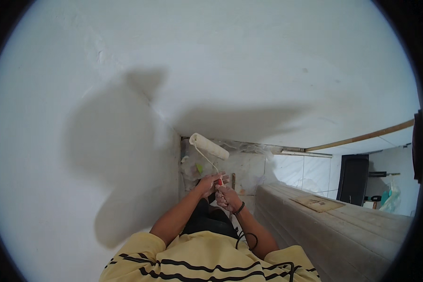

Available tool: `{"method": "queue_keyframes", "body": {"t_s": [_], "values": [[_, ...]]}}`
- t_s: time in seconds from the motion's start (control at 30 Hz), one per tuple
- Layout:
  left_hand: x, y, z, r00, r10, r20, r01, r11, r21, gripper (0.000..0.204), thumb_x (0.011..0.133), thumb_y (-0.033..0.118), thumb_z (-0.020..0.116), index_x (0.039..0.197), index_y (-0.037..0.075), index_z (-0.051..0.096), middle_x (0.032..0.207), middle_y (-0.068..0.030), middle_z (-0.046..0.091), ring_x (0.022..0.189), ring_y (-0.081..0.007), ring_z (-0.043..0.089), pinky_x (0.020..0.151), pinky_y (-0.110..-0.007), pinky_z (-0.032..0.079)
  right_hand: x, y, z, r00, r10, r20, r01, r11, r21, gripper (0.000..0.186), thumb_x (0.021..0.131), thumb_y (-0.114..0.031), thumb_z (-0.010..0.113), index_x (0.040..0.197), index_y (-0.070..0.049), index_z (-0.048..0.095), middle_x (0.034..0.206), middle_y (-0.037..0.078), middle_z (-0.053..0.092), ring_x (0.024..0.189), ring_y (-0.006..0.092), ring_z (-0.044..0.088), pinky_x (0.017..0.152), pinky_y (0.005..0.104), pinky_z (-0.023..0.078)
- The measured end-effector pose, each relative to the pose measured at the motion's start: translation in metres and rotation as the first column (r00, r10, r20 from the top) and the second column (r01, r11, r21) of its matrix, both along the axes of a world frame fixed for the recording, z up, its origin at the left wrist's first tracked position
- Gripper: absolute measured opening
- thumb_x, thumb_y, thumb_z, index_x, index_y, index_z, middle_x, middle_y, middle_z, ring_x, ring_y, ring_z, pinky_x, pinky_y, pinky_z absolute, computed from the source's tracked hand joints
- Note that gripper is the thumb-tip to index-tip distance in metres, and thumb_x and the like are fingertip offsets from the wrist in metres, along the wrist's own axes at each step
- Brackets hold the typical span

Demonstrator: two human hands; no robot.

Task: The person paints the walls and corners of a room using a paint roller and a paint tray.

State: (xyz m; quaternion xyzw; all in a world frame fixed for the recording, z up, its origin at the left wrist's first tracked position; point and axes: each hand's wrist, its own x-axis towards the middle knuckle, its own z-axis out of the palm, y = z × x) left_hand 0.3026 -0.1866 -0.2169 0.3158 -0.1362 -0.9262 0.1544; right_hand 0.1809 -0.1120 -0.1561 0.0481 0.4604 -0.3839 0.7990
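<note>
Both hands, left and right, grip the roller's red handle; roller head lies just beyond the left hand, axis slanting across the wall corner

Head cam, steep down, close-up.

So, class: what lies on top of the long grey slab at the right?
On the slab lies a flat brown cardboard piece with small dark bits on it. Whatever is under the cardboard is covered. The slab's near end runs out of view.
</note>
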Motion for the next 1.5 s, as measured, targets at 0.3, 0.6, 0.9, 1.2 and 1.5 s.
{"method": "queue_keyframes", "body": {"t_s": [0.3,0.6,0.9,1.2,1.5], "values": [[0.001,0.032,-0.018,0.796,0.152,0.586,0.140,0.895,-0.422,0.030,0.085,0.029,0.064,0.089,-0.001,0.067,0.079,-0.0071,0.067,0.070,-0.0153,0.063,0.066,-0.031,0.050,0.015,0.014,-0.047,0.708,0.362,-0.607,-0.510,0.856,-0.085,0.024,0.088,-0.026,0.054,0.096,-0.002,0.053,0.069,0.009,0.057,0.054,0.0184,0.058,0.050,0.0324,0.048],[0.029,0.027,-0.049,0.354,0.167,0.920,0.485,0.809,-0.333,0.045,0.077,0.046,0.064,0.085,0.002,0.067,0.075,-0.0137,0.067,0.069,-0.0244,0.064,0.067,-0.034,0.048,0.058,-0.005,-0.099,0.502,0.268,-0.823,-0.497,0.868,-0.020,0.042,0.088,-0.036,0.048,0.088,0.005,0.059,0.074,0.021,0.062,0.060,0.0291,0.064,0.052,0.0385,0.049],[0.124,0.091,-0.058,0.327,0.250,0.911,0.301,0.887,-0.351,0.051,0.083,0.043,0.058,0.108,-0.001,0.060,0.103,-0.0238,0.062,0.100,-0.0352,0.060,0.087,-0.038,0.045,0.074,-0.098,-0.342,-0.176,-0.120,-0.977,-0.959,0.246,0.143,0.040,0.096,-0.033,0.038,0.092,0.003,0.055,0.057,0.010,0.057,0.048,0.0225,0.059,0.043,0.0351,0.047],[0.124,0.165,-0.068,0.440,0.233,0.867,0.218,0.909,-0.354,0.038,0.089,0.022,0.057,0.118,-0.002,0.055,0.101,-0.0133,0.066,0.094,-0.0182,0.063,0.086,-0.029,0.046,0.095,-0.179,-0.379,-0.596,-0.221,-0.772,-0.786,-0.032,0.617,0.037,0.087,-0.024,0.055,0.105,0.008,0.056,0.090,0.014,0.065,0.075,0.0229,0.066,0.059,0.0331,0.053],[0.095,0.113,-0.050,0.537,0.415,0.734,-0.017,0.876,-0.482,0.042,0.086,0.019,0.061,0.122,0.000,0.052,0.103,-0.0158,0.065,0.093,-0.0192,0.063,0.083,-0.030,0.048,0.094,-0.222,-0.364,-0.617,-0.052,-0.785,-0.781,-0.084,0.619,0.026,0.081,-0.024,0.062,0.094,-0.002,0.067,0.101,0.011,0.066,0.079,0.0239,0.066,0.071,0.0341,0.052]]}}
